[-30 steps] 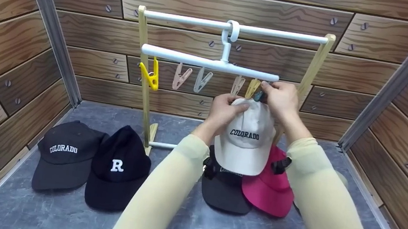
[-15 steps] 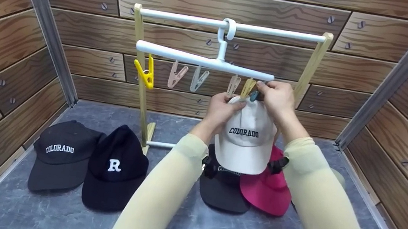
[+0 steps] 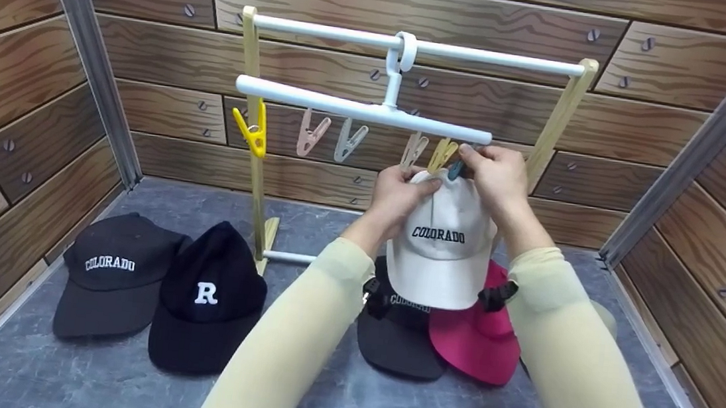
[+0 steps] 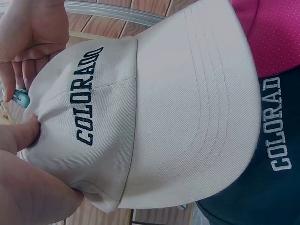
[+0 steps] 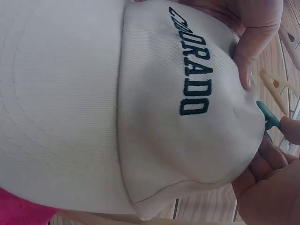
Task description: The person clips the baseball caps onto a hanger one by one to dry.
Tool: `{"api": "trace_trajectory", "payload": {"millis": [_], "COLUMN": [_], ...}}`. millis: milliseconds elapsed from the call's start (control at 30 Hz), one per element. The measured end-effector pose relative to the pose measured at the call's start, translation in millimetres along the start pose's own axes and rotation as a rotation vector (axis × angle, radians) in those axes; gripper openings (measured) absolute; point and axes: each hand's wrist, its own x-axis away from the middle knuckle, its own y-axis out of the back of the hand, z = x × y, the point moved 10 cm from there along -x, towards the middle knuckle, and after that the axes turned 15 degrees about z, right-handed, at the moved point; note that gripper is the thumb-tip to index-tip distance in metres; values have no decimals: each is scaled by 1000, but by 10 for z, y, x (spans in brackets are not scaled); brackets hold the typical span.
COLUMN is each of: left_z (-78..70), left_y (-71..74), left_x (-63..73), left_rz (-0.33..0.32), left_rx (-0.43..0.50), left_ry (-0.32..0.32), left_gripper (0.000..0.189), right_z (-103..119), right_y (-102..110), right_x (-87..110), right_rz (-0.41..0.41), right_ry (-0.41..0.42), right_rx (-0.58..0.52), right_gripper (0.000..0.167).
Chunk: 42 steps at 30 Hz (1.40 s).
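My left hand pinches the crown of a white cap lettered COLORADO, thumb on its front. The cap is held up below the right end of a white hanger bar, brim downward. My right hand pinches a teal clothespin at the bar's right end, and the pin's tip sits right at the top of the cap. Beside it hangs a yellowish clothespin, then a pale pink clothespin. In the left wrist view the teal pin is partly hidden by the right fingers.
A wooden rack with a white top rail carries the hanger. Yellow, pink and grey clothespins hang on the left half. Dark caps lie left on the grey table; another dark cap and a magenta cap lie under the white one.
The hanger's left end has swung slightly left, with its clothespins. Both hands keep their holds on the cap and the teal clothespin, with only slight shifts.
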Motion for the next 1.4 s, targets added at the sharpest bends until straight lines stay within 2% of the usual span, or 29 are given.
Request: {"api": "trace_trajectory", "payload": {"millis": [167,367,567,767,1167,1400], "left_z": [-9,-37,-55,-53,-47,18], "left_y": [-12,-19,3,61,167,271], "left_x": [7,21,25,27,49,61], "left_rz": [12,27,21,2,1,-20], "left_rx": [-11,-52,-113,-154,-175,-177], "left_ry": [-7,-28,-25,-21,-81,-72], "left_gripper": [20,18,19,20,24,30], "right_z": [-52,-103,-117,-109,-145,-159], "right_y": [-59,-70,-76,-101,-126,-131], "right_x": [-18,-23,-34,-53,-49,-27], "right_rz": [46,58,59,50,35,17], "right_ry": [-2,-9,3,14,9,12], "right_rx": [-116,-149,-186,-162,-78,-7], "right_gripper": [42,45,41,46,44,49]}}
